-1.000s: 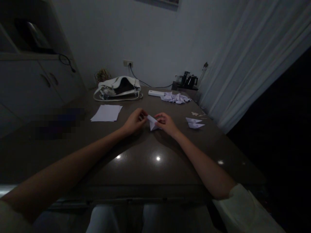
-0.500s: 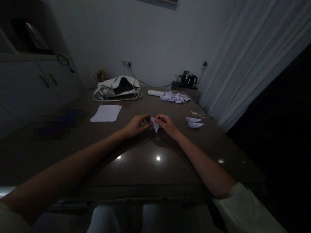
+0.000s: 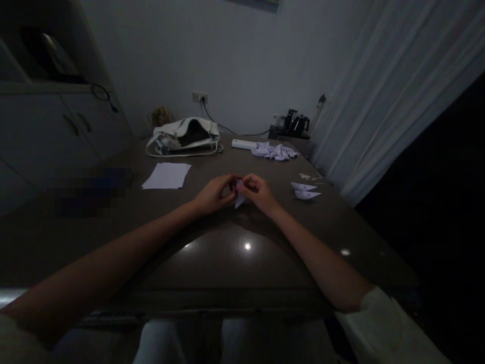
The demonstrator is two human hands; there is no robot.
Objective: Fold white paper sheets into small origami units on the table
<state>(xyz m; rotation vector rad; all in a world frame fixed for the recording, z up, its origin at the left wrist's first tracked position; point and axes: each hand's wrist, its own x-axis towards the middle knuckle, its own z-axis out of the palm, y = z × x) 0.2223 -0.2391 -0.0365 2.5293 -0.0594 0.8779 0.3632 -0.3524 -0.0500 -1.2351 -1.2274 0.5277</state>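
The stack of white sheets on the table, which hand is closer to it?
Left. The left hand sits just right of the stack of white sheets; the right hand lies farther right.

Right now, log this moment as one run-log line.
left hand: pinching folded paper piece | right hand: pinching same piece | table: paper stack, two folded pieces, handbag

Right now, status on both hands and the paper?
Left hand and right hand both pinching the folded paper piece above the table. Two folded pieces lie right, apart. Nothing in the way.
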